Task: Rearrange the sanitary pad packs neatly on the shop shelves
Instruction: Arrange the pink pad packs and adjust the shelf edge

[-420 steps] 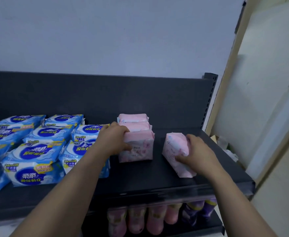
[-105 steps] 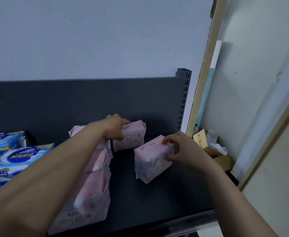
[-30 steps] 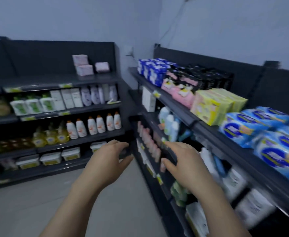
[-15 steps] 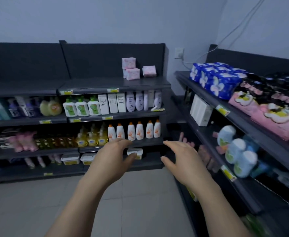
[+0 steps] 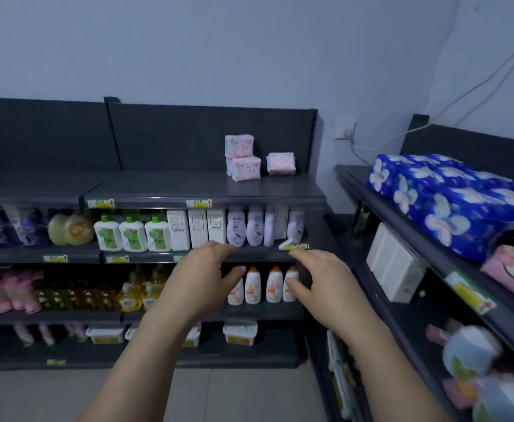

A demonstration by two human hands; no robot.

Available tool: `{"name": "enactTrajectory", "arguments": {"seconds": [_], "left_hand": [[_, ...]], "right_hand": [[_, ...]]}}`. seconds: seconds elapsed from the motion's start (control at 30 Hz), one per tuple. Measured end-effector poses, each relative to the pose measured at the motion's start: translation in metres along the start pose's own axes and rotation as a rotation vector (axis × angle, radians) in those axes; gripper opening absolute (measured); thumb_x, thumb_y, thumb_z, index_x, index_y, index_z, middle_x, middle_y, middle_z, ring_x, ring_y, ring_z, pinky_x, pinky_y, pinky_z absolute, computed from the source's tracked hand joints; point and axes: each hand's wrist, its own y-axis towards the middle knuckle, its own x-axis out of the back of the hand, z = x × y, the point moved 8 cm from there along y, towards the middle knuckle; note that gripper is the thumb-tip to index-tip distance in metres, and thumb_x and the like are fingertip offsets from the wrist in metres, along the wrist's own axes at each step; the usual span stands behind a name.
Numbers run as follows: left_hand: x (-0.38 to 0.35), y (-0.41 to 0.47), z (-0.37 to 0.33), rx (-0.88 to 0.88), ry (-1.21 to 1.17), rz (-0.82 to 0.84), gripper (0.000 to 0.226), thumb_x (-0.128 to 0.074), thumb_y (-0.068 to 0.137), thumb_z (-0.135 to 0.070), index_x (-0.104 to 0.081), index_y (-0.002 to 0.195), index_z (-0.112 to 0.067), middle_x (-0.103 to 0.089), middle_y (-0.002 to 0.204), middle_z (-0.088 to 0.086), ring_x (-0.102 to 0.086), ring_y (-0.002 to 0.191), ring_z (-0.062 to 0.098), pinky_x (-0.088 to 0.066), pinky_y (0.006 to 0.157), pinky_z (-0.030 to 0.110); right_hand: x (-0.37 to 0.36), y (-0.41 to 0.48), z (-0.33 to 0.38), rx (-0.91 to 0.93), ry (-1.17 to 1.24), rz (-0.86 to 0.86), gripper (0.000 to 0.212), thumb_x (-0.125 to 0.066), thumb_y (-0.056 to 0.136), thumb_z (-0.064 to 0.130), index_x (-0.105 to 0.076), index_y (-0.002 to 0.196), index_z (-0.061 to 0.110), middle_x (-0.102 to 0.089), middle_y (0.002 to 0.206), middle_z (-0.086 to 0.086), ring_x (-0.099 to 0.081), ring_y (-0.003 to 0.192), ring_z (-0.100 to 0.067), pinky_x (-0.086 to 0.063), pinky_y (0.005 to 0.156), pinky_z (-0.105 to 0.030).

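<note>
Three pink floral plastic-wrapped pad packs (image 5: 243, 158) up on the dark grey metal top shelf (image 5: 173, 188), two stacked, one just beside, well above and beyond both hands, left hand (image 5: 202, 283) and right hand (image 5: 325, 284) loosely spread, holding nothing

Left hand (image 5: 201, 281) and right hand (image 5: 325, 284) raised, holding nothing, 3 pink pad packs (image 5: 243, 158) on top shelf (image 5: 164, 190) beyond

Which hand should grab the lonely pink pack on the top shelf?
Probably the right hand: it is empty, and the single pink pack sits above its fingers. The left hand, empty too, is more under the stack of two packs.
</note>
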Motion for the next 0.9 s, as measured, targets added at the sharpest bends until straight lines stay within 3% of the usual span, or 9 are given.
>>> {"name": "enactTrajectory", "arguments": {"seconds": [0.17, 0.37, 0.7, 0.9], "left_hand": [[-0.023, 0.079, 0.009, 0.027, -0.008, -0.020, 0.049, -0.053, 0.094, -0.046, -0.047, 0.140, -0.027, -0.051, 0.137, -0.008, -0.051, 0.121, 0.012, -0.044, 0.097, 0.028], [-0.044, 0.166, 0.046, 0.058, -0.039, -0.045, 0.048, -0.054, 0.094, -0.044, -0.049, 0.138, -0.026, -0.053, 0.135, -0.006, -0.050, 0.122, 0.014, -0.045, 0.098, 0.031], [-0.051, 0.344, 0.116, -0.023, -0.018, -0.054, 0.049, -0.054, 0.094, -0.045, -0.048, 0.138, -0.024, -0.053, 0.135, -0.005, -0.050, 0.122, 0.016, -0.043, 0.096, 0.031], [-0.049, 0.451, 0.150, -0.087, 0.011, -0.092, 0.050, -0.056, 0.092, -0.042, -0.047, 0.137, -0.025, -0.057, 0.125, -0.003, -0.054, 0.113, 0.020, -0.047, 0.089, 0.035]], "right_hand": [[-0.017, 0.086, -0.033, 0.025, -0.001, 0.003, 0.047, -0.057, 0.093, 0.037, -0.047, 0.138, 0.027, -0.052, 0.134, 0.009, -0.040, 0.128, -0.012, -0.024, 0.108, -0.025], [-0.054, 0.174, -0.056, 0.032, 0.002, 0.053, 0.045, -0.058, 0.092, 0.036, -0.049, 0.135, 0.027, -0.054, 0.129, 0.008, -0.043, 0.125, -0.013, -0.031, 0.105, -0.027], [-0.101, 0.338, -0.073, -0.026, 0.019, 0.014, 0.051, -0.056, 0.093, 0.038, -0.043, 0.142, 0.028, -0.047, 0.141, 0.010, -0.036, 0.133, -0.010, -0.029, 0.111, -0.029], [-0.123, 0.425, -0.083, -0.069, -0.013, -0.032, 0.052, -0.051, 0.096, 0.041, -0.038, 0.144, 0.028, -0.044, 0.143, 0.010, -0.033, 0.135, -0.010, -0.025, 0.111, -0.027]]}}
